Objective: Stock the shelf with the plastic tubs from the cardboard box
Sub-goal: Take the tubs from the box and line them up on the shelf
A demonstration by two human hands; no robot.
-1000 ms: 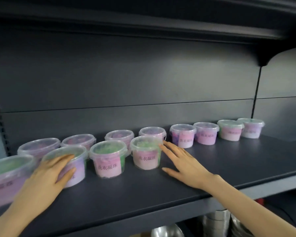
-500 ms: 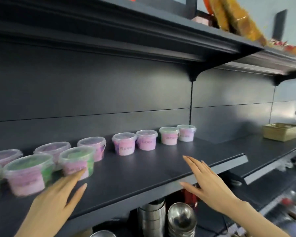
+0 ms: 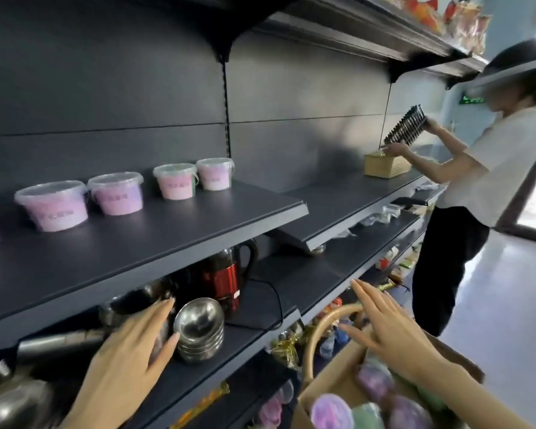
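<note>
Several clear plastic tubs (image 3: 116,193) with pink and purple contents stand in a row on the dark shelf (image 3: 155,239) at the upper left. The cardboard box (image 3: 331,382) sits at the bottom right, holding more tubs (image 3: 331,411) with purple and green contents, blurred. My right hand (image 3: 390,332) hovers flat over the box with straight fingers and holds nothing. My left hand (image 3: 127,357) is spread in front of the lower shelf, near the steel bowls, and is empty too.
Stacked steel bowls (image 3: 200,326) and a red kettle (image 3: 226,280) sit on the lower shelf. A curved basket handle (image 3: 319,332) rises beside the box. Another person (image 3: 483,181) works at the shelf on the right, next to a wooden box (image 3: 384,165).
My view has swung right and down, away from the tub row toward the box. Both hands have left the shelf top; the right one now reaches over the box.
</note>
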